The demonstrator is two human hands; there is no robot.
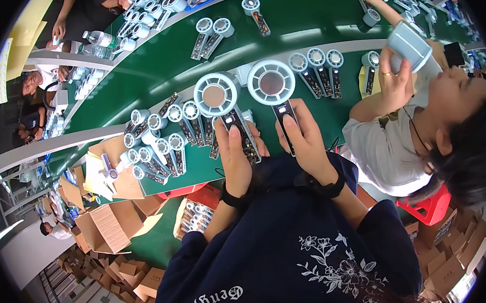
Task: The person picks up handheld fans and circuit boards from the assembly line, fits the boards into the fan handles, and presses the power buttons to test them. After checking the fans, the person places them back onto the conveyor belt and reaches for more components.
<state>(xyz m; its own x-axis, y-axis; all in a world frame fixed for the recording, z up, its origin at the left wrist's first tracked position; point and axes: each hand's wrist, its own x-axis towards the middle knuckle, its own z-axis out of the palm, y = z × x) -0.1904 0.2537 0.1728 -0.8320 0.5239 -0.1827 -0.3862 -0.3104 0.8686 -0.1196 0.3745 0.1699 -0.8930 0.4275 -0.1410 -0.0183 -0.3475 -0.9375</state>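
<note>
My left hand (235,154) grips the handle of a light-blue handheld fan (215,95), its thumb lying on the dark, uncovered handle where the inner parts show. A second handheld fan (271,83) of the same kind is in my right hand (306,136), thumb pressed on the handle. Both round heads point away from me, side by side, over the green table. Left of my left hand lies a group of similar fans (175,113) with dark inner parts bared. My fingers behind the handles are partly hidden.
A co-worker (390,145) at my right lifts a light-blue part (409,46). Several fans (316,57) lie along the far side of the green table (164,70). Open cardboard boxes (108,226) stand at the lower left. A red stool (428,206) is by the co-worker.
</note>
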